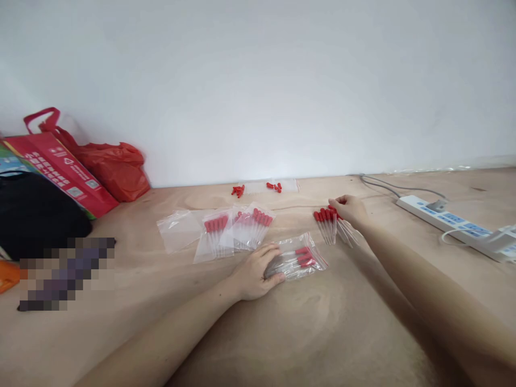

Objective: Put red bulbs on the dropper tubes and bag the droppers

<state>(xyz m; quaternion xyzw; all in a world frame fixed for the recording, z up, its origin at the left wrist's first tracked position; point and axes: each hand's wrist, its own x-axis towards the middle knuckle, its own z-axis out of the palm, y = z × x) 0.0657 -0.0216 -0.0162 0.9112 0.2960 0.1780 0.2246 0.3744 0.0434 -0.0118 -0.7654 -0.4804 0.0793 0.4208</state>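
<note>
My left hand [258,273] grips the left end of a clear zip bag [288,264], thumb in front and fingers behind. Inside the bag lie several droppers with red rubber bulbs [304,257], bulbs toward the right. Farther right, my right hand [349,208] is closed at the bulb end of a loose dropper [347,232], fingertips on the red rubber. A fanned pile of loose droppers [325,223] lies just left of that hand. Filled bags of droppers [217,236] overlap behind my left hand, beside a flat clear bag [177,231].
Loose red bulbs [238,190] and more bulbs [274,186] lie near the wall with a clear bag. On the right stands a white power strip [447,217] with cords. Red bags [115,169] and a black bag [40,215] crowd the left; a pixelated patch hides something dark there.
</note>
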